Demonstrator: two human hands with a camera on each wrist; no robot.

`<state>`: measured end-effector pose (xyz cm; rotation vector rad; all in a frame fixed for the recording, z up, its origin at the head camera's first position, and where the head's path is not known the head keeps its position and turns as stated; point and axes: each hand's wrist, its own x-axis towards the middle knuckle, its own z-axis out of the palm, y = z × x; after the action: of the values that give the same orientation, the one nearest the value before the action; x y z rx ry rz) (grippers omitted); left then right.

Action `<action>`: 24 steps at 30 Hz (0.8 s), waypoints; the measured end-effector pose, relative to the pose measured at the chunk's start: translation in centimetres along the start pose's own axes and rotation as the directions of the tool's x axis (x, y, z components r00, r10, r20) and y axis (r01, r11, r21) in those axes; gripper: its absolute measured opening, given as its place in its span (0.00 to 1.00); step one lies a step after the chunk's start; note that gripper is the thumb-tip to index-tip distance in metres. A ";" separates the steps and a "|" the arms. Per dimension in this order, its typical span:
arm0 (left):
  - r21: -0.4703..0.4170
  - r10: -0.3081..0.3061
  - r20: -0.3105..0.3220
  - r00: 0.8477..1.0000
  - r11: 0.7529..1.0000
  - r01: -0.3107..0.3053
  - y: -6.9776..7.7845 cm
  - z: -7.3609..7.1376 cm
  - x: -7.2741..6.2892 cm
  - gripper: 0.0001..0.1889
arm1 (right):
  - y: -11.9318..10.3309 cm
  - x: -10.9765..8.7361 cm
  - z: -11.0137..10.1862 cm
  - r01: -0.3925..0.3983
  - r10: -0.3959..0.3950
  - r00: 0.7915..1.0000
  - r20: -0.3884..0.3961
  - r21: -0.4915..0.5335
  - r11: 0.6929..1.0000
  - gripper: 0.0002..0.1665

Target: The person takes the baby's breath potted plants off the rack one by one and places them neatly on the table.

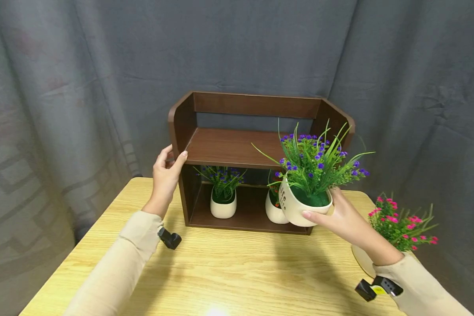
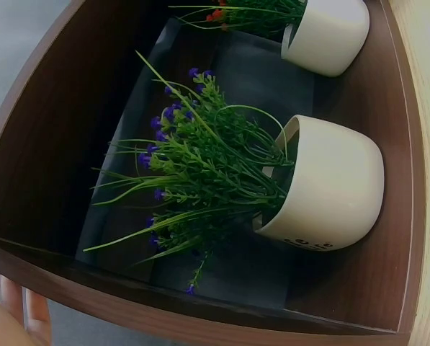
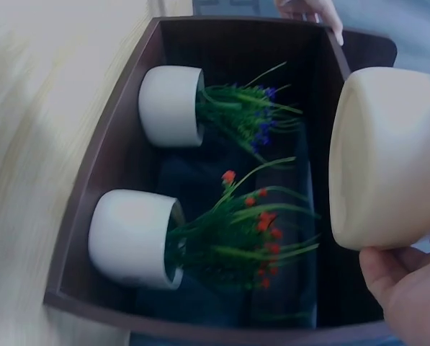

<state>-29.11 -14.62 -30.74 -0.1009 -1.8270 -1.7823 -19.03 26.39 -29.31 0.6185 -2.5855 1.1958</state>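
My right hand (image 1: pixel 341 215) holds a white potted plant (image 1: pixel 306 208) with purple flowers in the air, in front of the shelf's right side. The pot leans, and lettering shows on its left face; the right wrist view shows its underside. My left hand (image 1: pixel 167 171) grips the left side panel of a dark brown wooden shelf (image 1: pixel 233 145), thumb at the front edge by the upper board. On the lower level stand a purple-flowered potted plant (image 1: pixel 223 206) at left and a red-flowered potted plant (image 3: pixel 132 238) at right, partly hidden in the head view by the held one.
A potted plant with pink flowers (image 1: pixel 399 226) stands on the right of the light wooden table (image 1: pixel 229 267), its pot partly behind my right forearm. Grey curtains (image 1: pixel 260 44) hang behind the table. Each wrist wears a small black camera.
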 end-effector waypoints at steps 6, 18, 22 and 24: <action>0.004 0.018 -0.007 1.000 1.000 -0.018 -1.3 0.0 0.5 0.25 | 1.3 -1.3 -0.4 -0.004 0.007 1.000 0.027 -0.104 0.995 0.52; 0.033 0.027 -0.006 1.000 0.999 -0.026 -1.2 0.0 0.4 0.25 | 3.2 -3.4 -0.9 -0.016 0.024 0.999 0.028 -0.267 0.964 0.40; 0.038 0.025 -0.007 1.000 0.999 -0.025 -1.3 0.1 0.4 0.25 | 4.1 -4.1 -1.1 -0.044 0.048 0.999 0.005 -0.288 0.957 0.40; 0.039 0.028 -0.008 1.000 0.999 -0.027 -1.3 0.1 0.4 0.25 | 4.6 -4.4 -1.1 -0.050 0.053 0.999 0.000 -0.291 0.955 0.38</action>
<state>-30.05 -14.83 -31.72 -0.1024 -1.8442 -1.7251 -17.23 31.17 -33.33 0.4953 -2.7248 0.8012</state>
